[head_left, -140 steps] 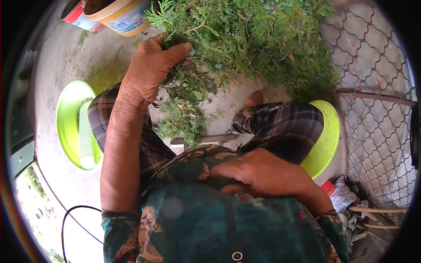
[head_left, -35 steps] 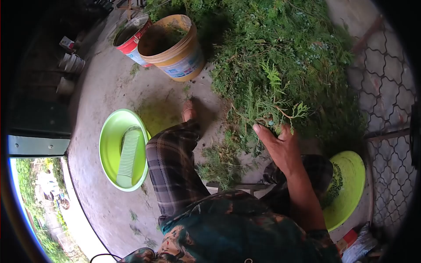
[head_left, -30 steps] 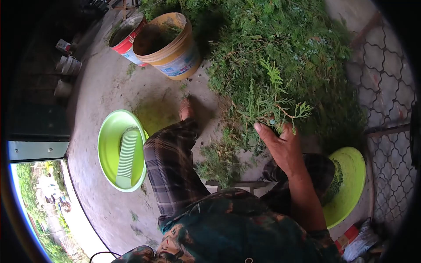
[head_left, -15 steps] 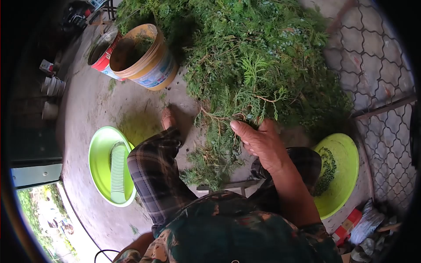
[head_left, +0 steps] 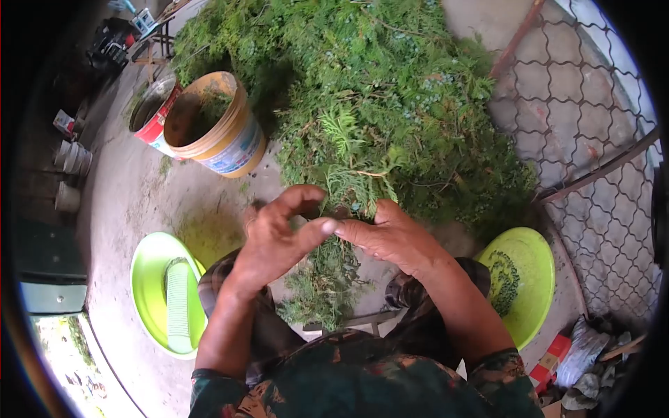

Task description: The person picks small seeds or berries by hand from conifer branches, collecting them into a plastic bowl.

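Note:
A leafy conifer branch (head_left: 348, 184) with small blue-green cones is held upright in front of me, between my knees. My right hand (head_left: 397, 240) is closed around its stem, thumb pointing left. Close against it, my left hand (head_left: 275, 237) has its fingers curled at the branch and its thumb tip by the right thumb; whatever lies between its fingertips is hidden. More cut foliage (head_left: 324, 285) sits below the hands. Beyond them spreads a large heap of green conifer branches (head_left: 390, 83), dotted with the same cones.
By my right knee stands a yellow-green basin (head_left: 536, 285) with small green cones (head_left: 503, 282) inside. At left is another basin (head_left: 148, 292) holding a washboard (head_left: 180, 306). A yellow bucket (head_left: 244, 146) and a red-and-white bucket (head_left: 153, 132) are ahead left. A wire-mesh panel (head_left: 585, 153) borders the right.
My left hand has come up from low at the left to meet the right hand at the branch. The right hand and branch have shifted left within the view, which has also turned.

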Demonstrator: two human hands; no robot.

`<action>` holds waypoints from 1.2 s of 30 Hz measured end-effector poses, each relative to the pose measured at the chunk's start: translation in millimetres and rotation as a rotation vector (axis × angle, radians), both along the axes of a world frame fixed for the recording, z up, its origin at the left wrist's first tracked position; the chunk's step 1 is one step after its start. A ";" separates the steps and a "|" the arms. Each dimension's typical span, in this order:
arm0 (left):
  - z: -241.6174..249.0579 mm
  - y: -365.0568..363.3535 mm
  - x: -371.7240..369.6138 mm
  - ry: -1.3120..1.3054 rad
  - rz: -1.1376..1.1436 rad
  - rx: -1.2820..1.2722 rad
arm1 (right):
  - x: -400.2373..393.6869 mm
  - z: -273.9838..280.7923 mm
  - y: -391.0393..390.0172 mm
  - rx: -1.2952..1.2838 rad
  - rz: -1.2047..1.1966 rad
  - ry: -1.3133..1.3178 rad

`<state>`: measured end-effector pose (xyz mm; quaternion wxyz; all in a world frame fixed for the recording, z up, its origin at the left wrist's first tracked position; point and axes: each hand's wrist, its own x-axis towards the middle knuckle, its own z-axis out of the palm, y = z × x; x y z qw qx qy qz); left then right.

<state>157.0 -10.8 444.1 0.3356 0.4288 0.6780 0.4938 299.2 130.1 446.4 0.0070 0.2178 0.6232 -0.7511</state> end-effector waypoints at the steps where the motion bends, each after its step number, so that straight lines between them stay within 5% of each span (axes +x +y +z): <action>1: -16.3 11.1 0.4 -0.148 0.029 0.073 | -1.7 -2.3 6.8 0.032 -0.012 -0.022; 3: -26.5 26.0 0.0 -0.306 0.043 0.149 | -5.2 -6.0 20.6 0.111 -0.029 -0.070; 9: -31.9 34.6 -8.5 0.204 0.077 0.017 | -15.4 -24.0 21.4 0.065 -0.180 -0.028; 11: -26.9 35.0 -9.1 -0.177 0.126 -0.088 | -14.7 -22.5 24.9 -0.016 -0.323 0.041; 14: -35.4 33.7 -9.9 -0.201 0.183 -0.076 | -12.9 -22.9 33.5 0.183 -0.584 0.218; 16: -38.5 33.6 -4.2 -0.281 0.182 -0.009 | -7.7 -18.1 31.5 0.337 -0.534 0.298; 20: -49.1 31.0 -5.1 -0.367 0.192 0.087 | 6.8 -17.9 30.8 0.045 -0.578 0.367; 22: -49.0 29.0 -5.3 -0.431 0.187 0.110 | 12.3 -20.3 45.8 -0.436 -0.751 0.399; 24: -49.8 27.0 -5.8 -0.496 0.177 0.134 | 14.2 -23.2 48.7 -0.471 -0.753 0.359; 26: -53.3 25.0 -7.1 -0.602 0.176 0.133 | 10.0 -24.0 41.5 -0.247 -0.474 0.206; 33: -41.7 29.3 -5.1 -0.648 0.141 0.085 | -8.2 -25.1 11.4 -0.623 -0.274 0.089; 36: -45.1 26.1 -10.8 -0.663 0.092 0.013 | -11.6 -31.2 12.3 -0.573 -0.248 0.089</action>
